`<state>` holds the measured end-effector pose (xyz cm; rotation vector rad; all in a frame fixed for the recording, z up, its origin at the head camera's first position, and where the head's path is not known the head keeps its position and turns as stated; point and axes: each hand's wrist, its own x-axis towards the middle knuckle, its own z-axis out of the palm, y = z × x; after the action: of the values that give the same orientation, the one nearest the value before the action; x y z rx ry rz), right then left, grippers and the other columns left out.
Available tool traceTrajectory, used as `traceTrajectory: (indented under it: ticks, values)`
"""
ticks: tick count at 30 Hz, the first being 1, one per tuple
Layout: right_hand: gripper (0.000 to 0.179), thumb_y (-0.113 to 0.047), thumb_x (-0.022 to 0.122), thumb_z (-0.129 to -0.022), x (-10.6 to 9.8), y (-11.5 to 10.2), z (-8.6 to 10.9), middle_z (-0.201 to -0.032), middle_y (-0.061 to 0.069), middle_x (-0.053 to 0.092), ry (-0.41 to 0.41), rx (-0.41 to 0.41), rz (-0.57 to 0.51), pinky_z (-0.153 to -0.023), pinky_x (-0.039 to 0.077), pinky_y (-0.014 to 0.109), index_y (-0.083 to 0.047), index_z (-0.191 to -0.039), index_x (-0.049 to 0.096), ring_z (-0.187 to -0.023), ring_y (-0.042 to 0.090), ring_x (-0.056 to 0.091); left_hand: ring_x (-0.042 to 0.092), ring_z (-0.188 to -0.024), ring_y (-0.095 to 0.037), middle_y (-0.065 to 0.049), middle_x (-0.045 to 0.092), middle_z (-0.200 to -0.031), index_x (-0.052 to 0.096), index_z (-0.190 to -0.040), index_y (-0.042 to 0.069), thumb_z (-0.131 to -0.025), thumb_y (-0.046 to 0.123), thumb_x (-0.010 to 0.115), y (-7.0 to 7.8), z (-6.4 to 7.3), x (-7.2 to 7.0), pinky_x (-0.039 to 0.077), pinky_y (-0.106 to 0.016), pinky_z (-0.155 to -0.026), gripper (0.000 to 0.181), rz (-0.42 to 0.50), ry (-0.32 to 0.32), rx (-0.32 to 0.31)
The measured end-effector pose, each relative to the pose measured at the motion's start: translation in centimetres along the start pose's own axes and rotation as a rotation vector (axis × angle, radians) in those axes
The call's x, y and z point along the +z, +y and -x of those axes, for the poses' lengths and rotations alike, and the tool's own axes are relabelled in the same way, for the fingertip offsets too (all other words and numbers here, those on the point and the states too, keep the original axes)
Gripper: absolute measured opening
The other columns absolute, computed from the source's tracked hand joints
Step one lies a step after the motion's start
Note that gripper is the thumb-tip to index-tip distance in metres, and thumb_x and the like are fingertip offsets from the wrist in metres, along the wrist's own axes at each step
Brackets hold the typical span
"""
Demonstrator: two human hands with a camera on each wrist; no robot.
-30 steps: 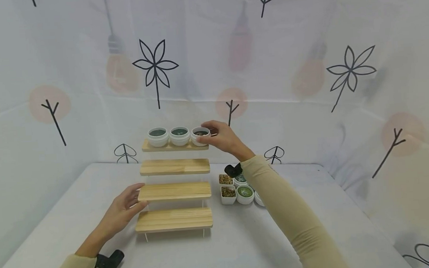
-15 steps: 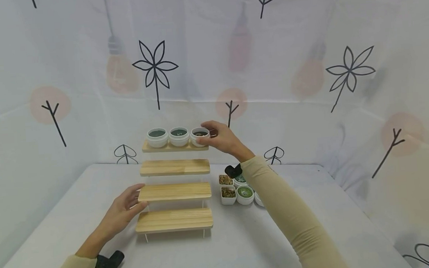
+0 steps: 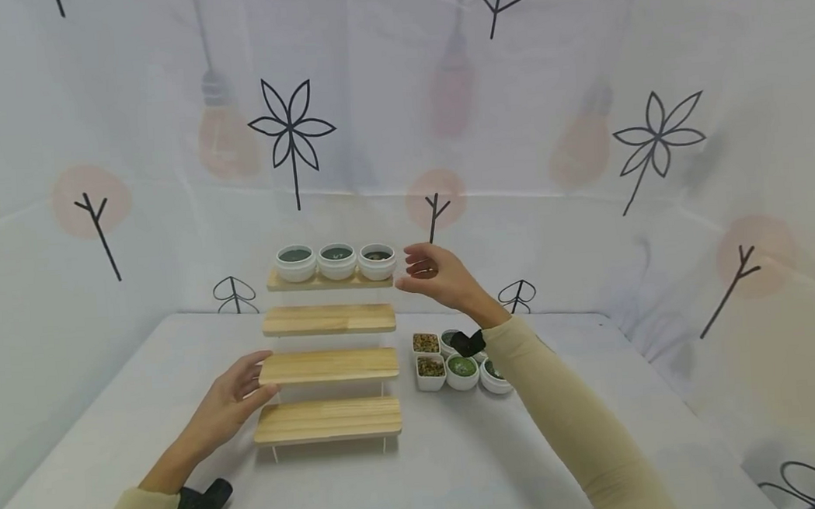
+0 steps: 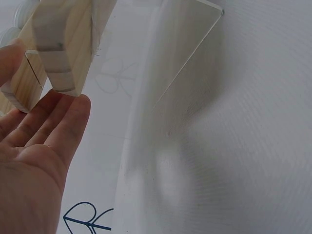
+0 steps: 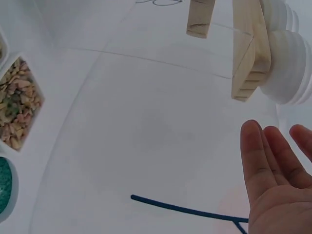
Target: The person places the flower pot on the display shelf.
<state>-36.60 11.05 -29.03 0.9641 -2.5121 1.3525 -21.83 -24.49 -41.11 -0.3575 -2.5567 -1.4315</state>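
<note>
3 white bowls [image 3: 337, 270] stand on the top shelf [image 3: 331, 283]. The right hand [image 3: 442, 276] is just beside the rightmost bowl [image 3: 378, 269], its grip loose, holding nothing. The left hand [image 3: 226, 399] touches the 3rd shelf's [image 3: 328, 366] left end; whether its grip pinches, I cannot tell.

Smooth, matt wood against my left grip [image 3: 230, 398]: that's the shelf [image 3: 327, 367], grain showing clearly. Up top, 3 white bowls [image 3: 337, 268], smooth with a faint gloss, ceramic or plastic, I can't tell. Rough, stony grit [image 3: 431, 368] in the 2 square pots [image 3: 432, 384]! Backdrop [image 3: 382, 69]: creased, matt cloth. Worktop [image 3: 462, 453]: matt white. My sleeves [image 3: 564, 408]: matt cloth, wrinkled.
</note>
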Motion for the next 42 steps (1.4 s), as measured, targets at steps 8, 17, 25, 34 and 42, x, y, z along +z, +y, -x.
traceTrajectory:
  ticks: [8,17,25,34,42]
  values:
    - [0.063,-0.037,0.074,-0.082,-1.0,0.9,3.3,-0.126,0.006,0.055,0.007,0.011,0.057,-0.095,0.05,0.036,-0.013,-0.135,0.049,-0.111,0.022,0.058,0.053,-0.118,-0.043,-0.026,0.05,-0.135,0.036,-0.143,0.008,-0.092,0.029,0.065,0.0,0.1,-0.1,0.051,-0.048,-0.091,0.062,-0.008,0.005,0.009]
    - [0.062,-0.031,0.075,-0.083,-1.8,1.8,7.1,-0.126,0.011,0.055,0.019,-0.008,0.096,-0.097,0.049,0.041,-0.01,-0.135,0.049,-0.11,0.028,0.058,0.053,-0.118,-0.043,-0.025,0.05,-0.135,0.036,-0.144,0.009,-0.093,0.027,0.064,-0.1,0.2,-0.1,0.051,-0.049,-0.091,0.062,-0.014,0.004,0.016]
    - [0.059,-0.028,0.076,-0.083,-2.3,3.0,10.1,-0.123,0.009,0.057,0.043,-0.028,0.136,-0.094,0.05,0.04,-0.009,-0.132,0.051,-0.106,0.023,0.06,0.053,-0.118,-0.043,-0.026,0.051,-0.134,0.036,-0.144,0.009,-0.092,0.028,0.065,0.0,0.1,0.0,0.051,-0.05,-0.091,0.062,-0.021,0.009,0.013]
    - [0.059,-0.023,0.077,-0.081,-2.7,3.3,12.8,-0.12,0.011,0.058,0.075,0.002,0.18,-0.092,0.051,0.044,-0.005,-0.131,0.051,-0.108,0.03,0.058,0.054,-0.117,-0.042,-0.026,0.051,-0.132,0.036,-0.144,0.008,-0.093,0.027,0.064,0.0,0.2,0.0,0.051,-0.05,-0.091,0.062,-0.016,0.003,0.02]
    - [0.058,-0.028,0.079,-0.079,-2.7,6.1,14.6,-0.119,0.01,0.059,0.116,0.011,0.222,-0.09,0.051,0.043,-0.007,-0.127,0.055,-0.109,0.029,0.057,0.053,-0.118,-0.043,-0.026,0.05,-0.134,0.035,-0.144,0.006,-0.093,0.029,0.064,0.0,0.2,-0.2,0.05,-0.051,-0.092,0.063,-0.028,-0.004,0.02]
